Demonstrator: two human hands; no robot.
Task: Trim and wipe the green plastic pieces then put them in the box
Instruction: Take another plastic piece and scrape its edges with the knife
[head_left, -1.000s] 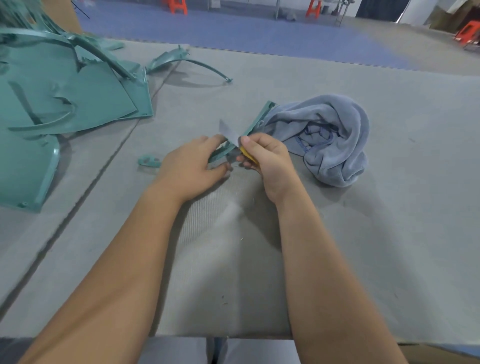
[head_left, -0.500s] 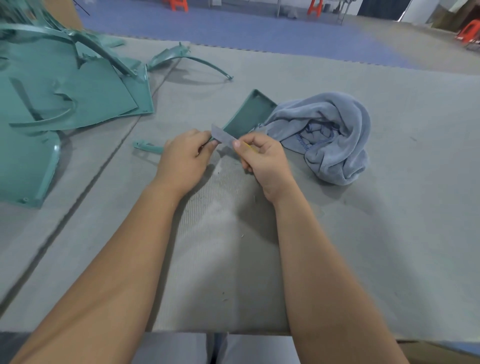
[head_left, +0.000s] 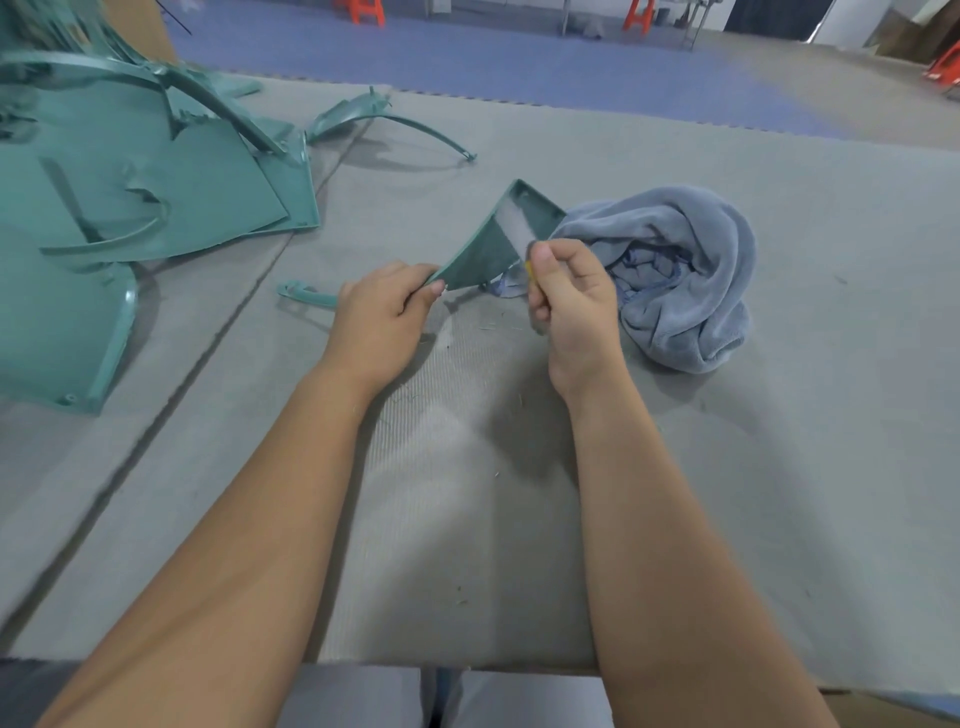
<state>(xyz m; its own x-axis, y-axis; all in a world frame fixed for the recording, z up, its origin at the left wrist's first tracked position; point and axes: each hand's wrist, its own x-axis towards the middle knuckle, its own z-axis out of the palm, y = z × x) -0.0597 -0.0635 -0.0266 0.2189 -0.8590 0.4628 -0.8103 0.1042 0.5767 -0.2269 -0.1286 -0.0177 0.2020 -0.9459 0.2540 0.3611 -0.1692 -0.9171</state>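
Note:
My left hand pinches the near corner of a flat green plastic piece, which tilts up and away over the grey mat. My right hand grips a yellow-handled blade; the blurred blade lies across the far part of the piece. A crumpled blue-grey cloth sits just right of my hands. Tiny green shavings lie on the mat below the piece. No box is in view.
A pile of large green plastic pieces fills the left side. A curved green strip lies behind it, and a small green offcut lies left of my left hand. Orange stools stand on the blue floor beyond.
The green piece has turned from edge-on to showing its flat face. My right hand and the blade have moved up and right along it. My left hand keeps its grip.

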